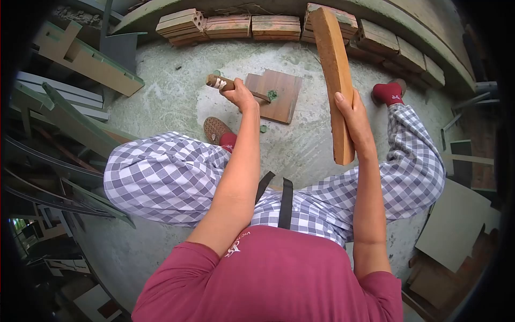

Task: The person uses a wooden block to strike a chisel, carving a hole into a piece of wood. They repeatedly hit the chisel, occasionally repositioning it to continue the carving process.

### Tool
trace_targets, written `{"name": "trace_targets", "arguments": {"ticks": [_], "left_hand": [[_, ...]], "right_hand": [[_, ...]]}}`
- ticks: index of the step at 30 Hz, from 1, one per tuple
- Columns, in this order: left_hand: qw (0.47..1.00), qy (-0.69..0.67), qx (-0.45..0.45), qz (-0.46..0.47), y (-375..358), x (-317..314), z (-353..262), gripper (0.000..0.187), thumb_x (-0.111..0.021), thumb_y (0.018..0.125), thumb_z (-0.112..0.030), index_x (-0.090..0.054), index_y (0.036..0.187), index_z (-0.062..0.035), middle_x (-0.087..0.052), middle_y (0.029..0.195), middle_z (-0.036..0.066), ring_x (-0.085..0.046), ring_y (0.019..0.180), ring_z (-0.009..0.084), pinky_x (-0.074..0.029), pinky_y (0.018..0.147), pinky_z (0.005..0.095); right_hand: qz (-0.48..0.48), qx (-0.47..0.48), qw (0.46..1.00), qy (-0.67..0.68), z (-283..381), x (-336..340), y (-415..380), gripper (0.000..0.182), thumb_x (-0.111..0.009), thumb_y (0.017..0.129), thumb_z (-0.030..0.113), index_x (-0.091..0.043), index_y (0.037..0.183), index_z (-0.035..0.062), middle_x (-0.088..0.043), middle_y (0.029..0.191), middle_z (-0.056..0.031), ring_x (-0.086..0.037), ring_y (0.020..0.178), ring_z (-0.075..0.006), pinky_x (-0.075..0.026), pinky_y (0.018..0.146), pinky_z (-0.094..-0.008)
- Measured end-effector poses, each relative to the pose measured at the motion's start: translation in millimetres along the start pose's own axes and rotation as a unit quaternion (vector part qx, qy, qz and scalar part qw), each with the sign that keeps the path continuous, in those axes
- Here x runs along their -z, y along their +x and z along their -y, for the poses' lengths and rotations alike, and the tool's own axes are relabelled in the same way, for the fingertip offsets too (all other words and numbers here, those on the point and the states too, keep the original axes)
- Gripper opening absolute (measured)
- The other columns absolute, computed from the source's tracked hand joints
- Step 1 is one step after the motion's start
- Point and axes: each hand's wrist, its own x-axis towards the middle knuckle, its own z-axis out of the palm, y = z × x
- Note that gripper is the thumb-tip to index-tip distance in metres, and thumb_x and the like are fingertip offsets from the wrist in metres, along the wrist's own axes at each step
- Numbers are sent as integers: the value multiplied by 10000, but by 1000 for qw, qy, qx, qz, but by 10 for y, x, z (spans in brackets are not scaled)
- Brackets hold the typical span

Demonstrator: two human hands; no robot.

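My left hand (241,97) is closed around a tool with a wooden handle (226,83). White wrapping circles the handle near its outer end, and a narrow dark part reaches out past my fingers over a brown board (282,110) on the floor. Whether that part is a blade or a shaft I cannot make out. A small green patch (272,95) marks the board near the tool's tip. My right hand (355,118) grips a long, thick wooden block (335,75) along its right side, thumb on the upper face. The block is held lengthwise, pointing away from me.
Hollow bricks (276,27) line the curved wall at the back. Cut boards and panels (80,59) lean in a pile on the left. A pale sheet (456,225) lies at the right. My feet (215,130) rest on the concrete floor (171,80) on both sides of the board.
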Motion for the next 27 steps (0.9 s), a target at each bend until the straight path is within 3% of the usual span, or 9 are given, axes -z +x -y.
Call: {"name": "trace_targets", "arguments": {"ticks": [6,11,13,15,18,21,23,25,27], "left_hand": [[997,79,-28,-2,-142,-8,-88,597,-558,815,-149,-267,1318,-12,-485,1156,200,-529,1012,304,-410,913,420],[991,112,-74,17,-129,-22,80,631,-575,857,-163,-221,1355,-10,-467,1216,249,-525,1066,379,-417,920,459],[988,128,-83,13,-140,-14,86,616,-564,866,-151,-215,1352,-8,-475,1204,234,-557,1034,338,-436,917,437],[985,146,-92,12,-176,5,51,600,-554,875,-138,-209,1349,-7,-482,1193,219,-589,1002,297,-456,915,416],[982,176,-66,5,-248,-1,-10,666,-592,862,-173,-191,1367,-8,-458,1234,274,-526,1062,408,-427,912,473],[983,158,-92,13,-71,64,359,637,-589,869,-165,-205,1354,-12,-437,1243,247,-503,1109,370,-416,937,463],[987,-66,-89,118,130,134,667,552,-591,874,-161,-261,1295,-24,-421,1240,197,-491,1124,312,-415,957,447],[965,-179,-85,173,46,90,561,509,-592,877,-158,-289,1265,-29,-413,1239,172,-485,1132,283,-414,967,439],[979,-47,-156,121,-320,-14,102,498,-608,870,-168,-302,1240,-36,-417,1240,161,-484,1134,280,-406,978,429]], "right_hand": [[2,-18,1000,-12,91,-70,-76,659,-605,837,482,-429,1231,-16,-567,928,-116,-580,791,-166,-487,701,-315],[14,25,995,-95,212,-157,-73,696,-621,792,477,-450,1261,-7,-615,999,-172,-622,868,-228,-490,765,-343],[22,35,994,-103,478,-236,-102,719,-633,760,474,-459,1273,2,-635,1005,-197,-641,894,-264,-491,788,-361],[60,128,977,-157,769,-308,-107,741,-646,738,471,-454,1283,7,-646,989,-213,-656,879,-298,-497,785,-385],[109,183,954,-211,1228,-443,-60,726,-663,743,472,-453,1274,24,-626,999,-227,-639,926,-305,-485,817,-372],[157,298,909,-247,1314,-607,130,714,-684,710,453,-471,1247,33,-636,936,-256,-651,878,-360,-508,777,-409],[183,410,807,-384,1100,-704,363,693,-697,693,456,-497,1198,27,-648,863,-247,-659,797,-370,-529,705,-420],[219,363,767,-482,982,-729,599,687,-698,692,466,-504,1181,25,-655,838,-229,-661,756,-362,-533,678,-419],[247,306,721,-571,1064,-718,635,681,-700,691,475,-511,1164,23,-661,812,-211,-662,715,-353,-538,651,-417]]}}
